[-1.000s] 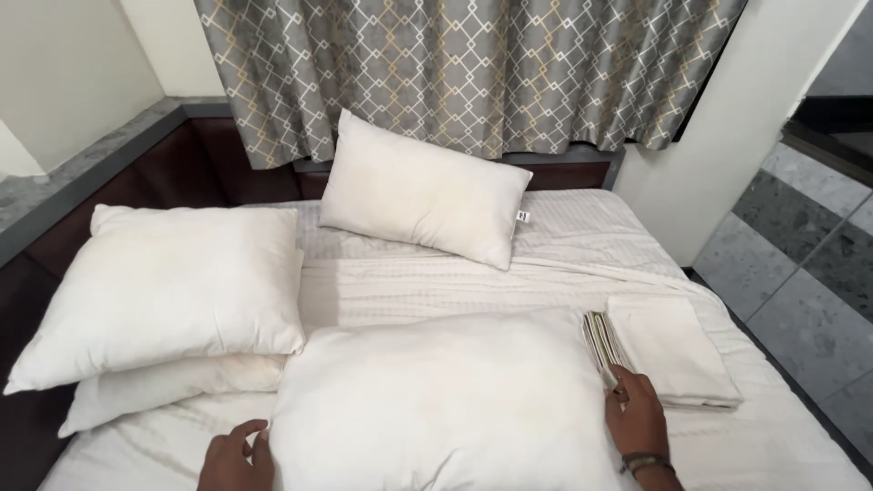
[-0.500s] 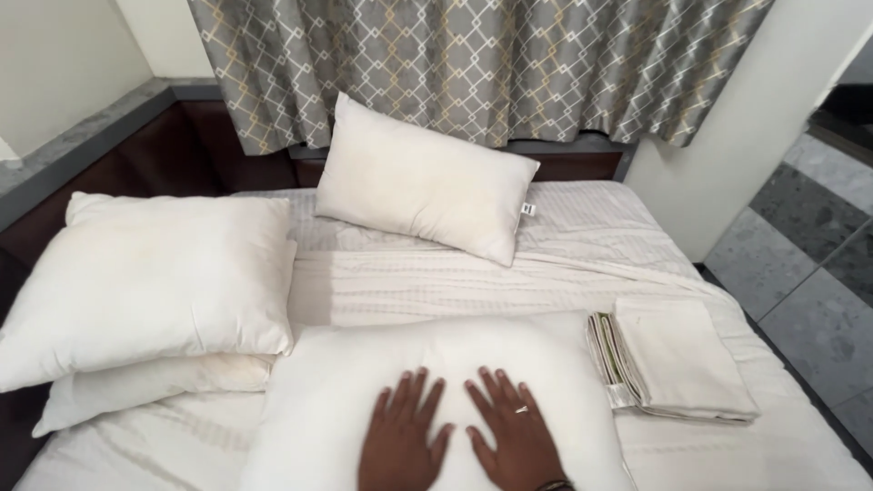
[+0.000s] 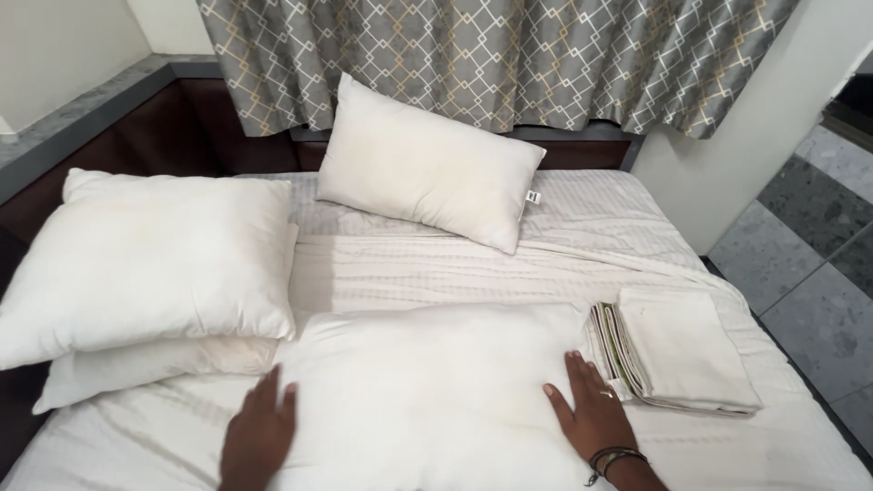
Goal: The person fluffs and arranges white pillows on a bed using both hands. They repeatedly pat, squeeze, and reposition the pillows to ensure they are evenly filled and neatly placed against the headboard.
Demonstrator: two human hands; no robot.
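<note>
At the left, two white pillows (image 3: 150, 264) lay stacked on the bed (image 3: 582, 245). The left hand (image 3: 259, 436) rested flat, fingers spread, on the left edge of the near pillow (image 3: 427, 391), which lay across the foot of the bed. Behind it another pillow (image 3: 427, 173) leaned by the curtain (image 3: 491, 55). The right hand (image 3: 596, 418) pressed open-palmed on its right edge, just beside folded linens (image 3: 682, 350).

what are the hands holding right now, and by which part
Nothing is gripped. Both the left hand and right hand lie flat and open on the near pillow, at its left and right ends.
</note>
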